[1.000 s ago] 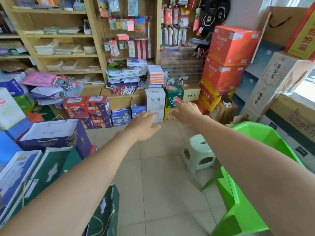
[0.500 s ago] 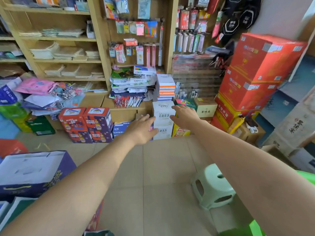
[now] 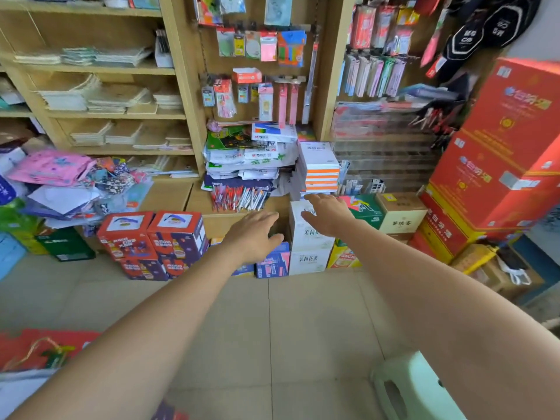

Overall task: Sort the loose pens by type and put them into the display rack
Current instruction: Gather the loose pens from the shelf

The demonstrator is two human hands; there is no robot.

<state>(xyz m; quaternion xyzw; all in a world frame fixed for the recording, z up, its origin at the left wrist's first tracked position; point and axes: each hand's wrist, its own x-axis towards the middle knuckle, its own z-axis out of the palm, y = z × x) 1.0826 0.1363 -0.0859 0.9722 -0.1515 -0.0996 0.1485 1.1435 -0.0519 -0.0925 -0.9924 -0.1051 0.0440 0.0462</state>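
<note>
A heap of loose pens, red and white ones mixed, lies on the low wooden ledge under stacked paper packs. A clear tiered display rack stands to the right of it, behind a stack of orange-striped boxes. My left hand is stretched forward, fingers relaxed and holding nothing, just below and in front of the pens. My right hand reaches out over a white carton, palm down, fingers straight, also holding nothing.
Red and purple boxes stand on the floor at the left of my hands. Tall red cartons are stacked at the right. A pale green stool sits by my right forearm. Wooden shelves hold notebooks.
The view has moved closer to the shelf. Both hands have advanced toward the ledge with the pens, still holding nothing. The green chair has dropped out of view.
</note>
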